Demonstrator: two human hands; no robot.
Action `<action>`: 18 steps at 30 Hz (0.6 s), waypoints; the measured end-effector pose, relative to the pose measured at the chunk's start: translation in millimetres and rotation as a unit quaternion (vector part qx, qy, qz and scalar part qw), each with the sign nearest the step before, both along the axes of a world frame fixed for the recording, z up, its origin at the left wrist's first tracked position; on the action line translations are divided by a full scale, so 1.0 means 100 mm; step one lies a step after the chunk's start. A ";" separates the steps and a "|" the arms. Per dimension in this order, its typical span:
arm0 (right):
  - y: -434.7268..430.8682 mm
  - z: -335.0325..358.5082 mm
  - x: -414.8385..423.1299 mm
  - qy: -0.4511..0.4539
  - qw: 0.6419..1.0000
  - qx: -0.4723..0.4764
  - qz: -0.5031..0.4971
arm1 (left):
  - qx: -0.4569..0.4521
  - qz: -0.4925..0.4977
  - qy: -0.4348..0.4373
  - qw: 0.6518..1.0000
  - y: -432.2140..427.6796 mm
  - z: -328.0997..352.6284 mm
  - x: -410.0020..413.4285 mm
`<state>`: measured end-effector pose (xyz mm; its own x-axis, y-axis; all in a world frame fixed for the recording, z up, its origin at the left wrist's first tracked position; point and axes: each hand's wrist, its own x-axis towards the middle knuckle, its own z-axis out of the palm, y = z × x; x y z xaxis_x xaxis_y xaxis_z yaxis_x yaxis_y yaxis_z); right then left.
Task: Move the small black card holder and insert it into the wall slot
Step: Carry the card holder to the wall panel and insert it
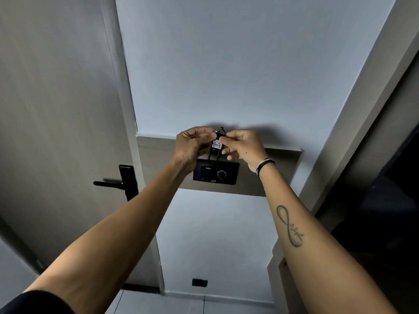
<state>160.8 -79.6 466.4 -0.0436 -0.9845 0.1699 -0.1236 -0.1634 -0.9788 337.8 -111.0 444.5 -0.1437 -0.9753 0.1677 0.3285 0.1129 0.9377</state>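
White wall (pixel 226 75) fills the bkgd, w/ a grey-brown panel band (pixel 283 173) running across it at hand height. Grey door (pixel 56 109) on the left, black lever handle (pixel 118 182) on it. Dark doorway at far right, too dim to read. Small black outlet (pixel 199 282) low on the wall near the floor.

Your two arms reach up and fwd, hands meeting in front of the band. Left hand (pixel 192 146) and right hand (pixel 242 147) both pinch the small black card holder (pixel 215 148) btwn them; fingers of each hand are clenched on its upper part, left fingers (pixel 205 137) at the top-left edge, right fingers (pixel 223 140) at the top-right. White label on the holder reads "407". Metal key ring (pixel 220 130) sticks up above the holder, just over your fingertips.

Holder hangs upright, two thin black legs pointing down. Their lower ends sit right at the top edge of the black wall panel (pixel 223 175), above its left half. Can't tell if they're touching or already in the wall slot (pixel 206 172). Round knob (pixel 221 174) sits on the panel's right half.

Right wrist has a thin black-and-white band (pixel 264 165); right forearm shows an infinity-shape tattoo (pixel 290 225). Dark sleeve at bottom-left corner on your left arm.
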 end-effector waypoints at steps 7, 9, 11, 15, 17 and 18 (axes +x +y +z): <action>-0.09 0.58 -0.01 0.048 0.996 -0.069 -0.023 | -0.031 0.025 0.002 0.999 -0.13 0.45 0.01; -0.11 0.68 0.00 0.052 0.995 -0.078 -0.026 | -0.037 0.027 0.000 0.999 -0.15 0.52 0.05; -0.14 0.73 0.02 0.053 0.995 -0.083 -0.027 | -0.041 0.029 -0.007 0.999 -0.17 0.57 0.08; -0.18 0.76 0.06 0.059 0.994 -0.083 -0.035 | -0.062 0.031 -0.035 0.997 -0.21 0.61 0.12; -0.19 0.76 0.07 0.055 0.994 -0.083 -0.042 | -0.078 0.031 -0.047 0.995 -0.23 0.63 0.15; -0.20 0.76 0.08 0.051 0.994 -0.084 -0.045 | -0.087 0.032 -0.053 0.994 -0.24 0.64 0.15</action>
